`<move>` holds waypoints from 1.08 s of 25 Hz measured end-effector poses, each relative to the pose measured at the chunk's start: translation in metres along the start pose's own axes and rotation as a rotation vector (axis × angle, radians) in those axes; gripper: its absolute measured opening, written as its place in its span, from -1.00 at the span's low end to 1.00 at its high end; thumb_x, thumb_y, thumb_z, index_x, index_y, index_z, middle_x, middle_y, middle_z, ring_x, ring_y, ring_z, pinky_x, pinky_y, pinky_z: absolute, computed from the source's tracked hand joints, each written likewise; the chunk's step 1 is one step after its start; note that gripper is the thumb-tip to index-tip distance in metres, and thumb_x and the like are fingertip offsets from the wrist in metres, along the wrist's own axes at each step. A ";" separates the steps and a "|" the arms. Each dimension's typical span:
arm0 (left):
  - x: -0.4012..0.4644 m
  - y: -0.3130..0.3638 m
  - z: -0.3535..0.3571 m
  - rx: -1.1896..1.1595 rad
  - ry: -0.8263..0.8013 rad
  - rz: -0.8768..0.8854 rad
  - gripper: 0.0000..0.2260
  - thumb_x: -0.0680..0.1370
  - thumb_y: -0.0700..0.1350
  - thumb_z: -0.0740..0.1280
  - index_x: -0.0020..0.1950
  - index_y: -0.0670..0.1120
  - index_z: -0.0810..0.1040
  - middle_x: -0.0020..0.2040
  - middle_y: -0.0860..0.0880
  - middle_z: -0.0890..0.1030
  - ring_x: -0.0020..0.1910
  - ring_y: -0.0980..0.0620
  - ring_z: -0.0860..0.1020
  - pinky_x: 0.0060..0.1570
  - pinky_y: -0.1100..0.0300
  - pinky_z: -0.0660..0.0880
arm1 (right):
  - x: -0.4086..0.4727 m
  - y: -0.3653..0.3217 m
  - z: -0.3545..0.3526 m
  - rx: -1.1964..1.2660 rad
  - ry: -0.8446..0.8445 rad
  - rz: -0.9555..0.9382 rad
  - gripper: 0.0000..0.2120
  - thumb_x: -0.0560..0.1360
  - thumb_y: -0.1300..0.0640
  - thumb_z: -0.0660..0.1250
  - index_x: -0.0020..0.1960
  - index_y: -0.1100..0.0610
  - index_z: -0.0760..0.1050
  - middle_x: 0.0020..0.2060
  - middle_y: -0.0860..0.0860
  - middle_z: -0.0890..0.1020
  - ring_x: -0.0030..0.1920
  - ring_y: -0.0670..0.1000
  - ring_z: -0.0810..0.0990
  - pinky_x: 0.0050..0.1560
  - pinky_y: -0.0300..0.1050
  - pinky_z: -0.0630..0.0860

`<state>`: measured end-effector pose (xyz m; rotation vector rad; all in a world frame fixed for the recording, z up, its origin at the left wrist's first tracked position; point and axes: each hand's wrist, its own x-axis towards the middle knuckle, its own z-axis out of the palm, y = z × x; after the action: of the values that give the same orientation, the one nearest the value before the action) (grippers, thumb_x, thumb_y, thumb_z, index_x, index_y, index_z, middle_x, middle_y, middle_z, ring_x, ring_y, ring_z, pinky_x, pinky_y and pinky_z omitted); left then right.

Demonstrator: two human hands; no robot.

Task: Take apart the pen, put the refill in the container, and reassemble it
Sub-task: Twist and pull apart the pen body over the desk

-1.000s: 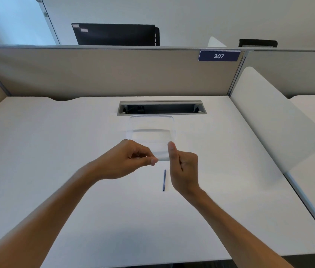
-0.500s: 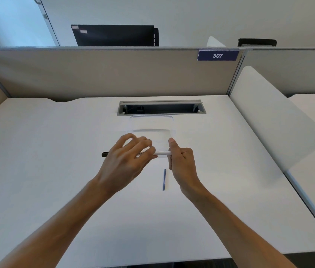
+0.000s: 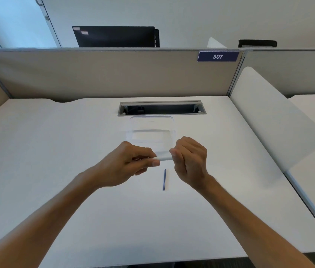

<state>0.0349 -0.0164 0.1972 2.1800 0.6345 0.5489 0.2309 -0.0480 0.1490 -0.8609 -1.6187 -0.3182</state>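
A white pen (image 3: 164, 157) is held level above the desk, between both hands. My left hand (image 3: 127, 165) pinches its left part with thumb and curled fingers, which hide that end. My right hand (image 3: 189, 157) grips the right end in a curled fist. Only a short white stretch of the barrel shows between them. A thin blue refill (image 3: 164, 179) lies on the white desk just below the hands, pointing toward me. A clear plastic container (image 3: 151, 122) sits on the desk right behind the hands, with nothing visible inside.
An open cable slot (image 3: 161, 108) is set into the desk behind the container. A beige partition (image 3: 104, 74) closes the back, and a white rounded divider (image 3: 274, 120) stands on the right. The white desk (image 3: 36, 151) stretches wide to the left.
My left hand has closed round the pen's left part, hiding the dark tip that stuck out half a second ago. My right hand has rolled over into a fist on the right end.
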 end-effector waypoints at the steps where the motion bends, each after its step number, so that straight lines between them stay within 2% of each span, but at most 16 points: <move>1: 0.001 0.000 -0.002 -0.041 -0.026 -0.043 -0.81 0.58 0.03 0.30 -0.24 0.11 0.54 -0.47 0.10 0.40 -0.48 0.10 0.30 -0.42 0.30 0.27 | 0.000 0.001 0.000 -0.011 -0.016 -0.004 -0.61 0.70 0.11 0.07 -0.31 0.10 0.21 -0.56 0.09 0.30 -0.41 -0.01 0.14 -0.35 -0.20 0.09; 3: 0.001 -0.003 -0.003 0.101 0.016 -0.029 -0.81 0.58 0.07 0.28 -0.20 0.09 0.57 -0.46 0.11 0.40 -0.47 0.08 0.31 -0.42 0.28 0.28 | -0.001 -0.003 0.003 -0.019 -0.014 0.131 -0.55 0.70 0.12 0.08 -0.37 0.12 0.21 -0.54 0.02 0.24 -0.43 -0.02 0.12 -0.39 -0.17 0.09; 6: 0.000 -0.004 0.001 0.574 0.194 0.127 -0.78 0.60 0.06 0.25 -0.08 -0.02 0.60 -0.36 0.11 0.47 -0.44 0.05 0.36 -0.45 0.16 0.37 | -0.005 -0.014 0.010 0.128 -0.030 0.607 -0.50 0.65 0.09 0.18 -0.44 0.03 0.13 -0.54 -0.12 0.16 -0.48 -0.04 0.11 -0.45 -0.15 0.09; 8: 0.000 -0.004 0.004 0.767 0.255 0.197 -0.82 0.58 -0.02 0.31 -0.06 -0.10 0.62 -0.29 0.02 0.54 -0.43 -0.01 0.44 -0.52 0.18 0.35 | -0.007 -0.017 0.014 0.282 -0.064 0.920 -0.44 0.64 0.05 0.23 -0.49 0.04 0.13 -0.58 -0.10 0.18 -0.51 -0.04 0.13 -0.46 -0.12 0.10; 11: 0.001 -0.007 0.010 0.942 0.282 0.251 -0.85 0.53 -0.10 0.39 -0.07 -0.17 0.64 -0.32 -0.06 0.54 -0.43 -0.02 0.46 -0.53 0.24 0.25 | -0.006 -0.015 0.014 0.441 -0.147 1.270 -0.41 0.64 0.03 0.23 -0.53 0.06 0.15 -0.57 -0.02 0.18 -0.54 -0.04 0.16 -0.46 -0.20 0.18; 13: 0.000 -0.010 0.012 0.972 0.288 0.262 -0.82 0.55 -0.08 0.35 -0.05 -0.19 0.64 -0.34 -0.06 0.52 -0.45 -0.02 0.44 -0.57 0.22 0.26 | -0.004 -0.014 0.012 0.465 -0.204 1.353 -0.41 0.64 0.01 0.21 -0.53 0.07 0.16 -0.54 0.02 0.18 -0.55 -0.06 0.19 -0.44 -0.28 0.24; 15: -0.002 -0.012 0.014 0.964 0.287 0.256 -0.78 0.59 -0.06 0.29 -0.03 -0.19 0.64 -0.36 -0.06 0.49 -0.50 -0.04 0.41 -0.63 0.20 0.30 | -0.002 -0.016 0.011 0.411 -0.226 1.328 -0.42 0.65 -0.02 0.19 -0.48 0.20 0.19 -0.51 0.09 0.20 -0.53 -0.05 0.20 -0.45 -0.28 0.23; 17: -0.003 -0.011 0.013 0.889 0.270 0.228 -0.72 0.61 -0.02 0.21 -0.01 -0.19 0.63 -0.36 -0.07 0.48 -0.54 -0.09 0.38 -0.65 0.12 0.36 | -0.003 -0.019 0.011 0.356 -0.193 1.220 -0.42 0.66 -0.02 0.18 -0.44 0.25 0.20 -0.53 0.07 0.19 -0.52 -0.04 0.16 -0.47 -0.21 0.15; 20: -0.002 -0.007 0.006 0.713 0.244 0.218 -0.73 0.62 -0.03 0.21 -0.02 -0.18 0.61 -0.36 -0.04 0.45 -0.49 -0.10 0.35 -0.56 0.08 0.40 | -0.001 -0.021 0.012 0.354 -0.122 1.030 -0.42 0.67 0.04 0.18 -0.48 0.16 0.15 -0.59 -0.08 0.17 -0.53 -0.06 0.12 -0.48 -0.14 0.09; 23: 0.005 -0.006 -0.003 0.387 0.181 0.159 -0.76 0.61 -0.03 0.28 -0.15 -0.14 0.59 -0.41 0.06 0.36 -0.43 0.05 0.27 -0.42 0.20 0.30 | 0.002 -0.022 0.010 0.334 -0.085 0.850 -0.44 0.66 0.07 0.18 -0.48 0.01 0.09 -0.60 -0.14 0.16 -0.54 -0.11 0.11 -0.48 -0.21 0.08; 26: 0.009 -0.004 -0.014 -0.014 0.030 -0.023 -0.81 0.56 0.05 0.35 -0.20 0.03 0.65 -0.47 0.10 0.35 -0.44 0.06 0.22 -0.44 0.25 0.21 | 0.007 -0.018 0.006 0.172 -0.051 0.461 -0.54 0.68 0.08 0.13 -0.37 -0.03 0.10 -0.51 -0.13 0.14 -0.45 -0.07 0.09 -0.39 -0.29 0.04; 27: 0.010 -0.004 -0.018 -0.092 -0.033 -0.065 -0.81 0.54 0.07 0.36 -0.17 0.02 0.68 -0.46 0.10 0.36 -0.44 0.04 0.22 -0.44 0.22 0.20 | 0.008 -0.015 0.005 0.125 -0.045 0.309 -0.57 0.70 0.09 0.09 -0.34 -0.01 0.13 -0.49 -0.10 0.16 -0.39 -0.08 0.08 -0.34 -0.29 0.03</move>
<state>0.0309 0.0021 0.2062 2.0708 0.6474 0.4973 0.2167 -0.0527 0.1591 -1.0105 -1.5022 0.0198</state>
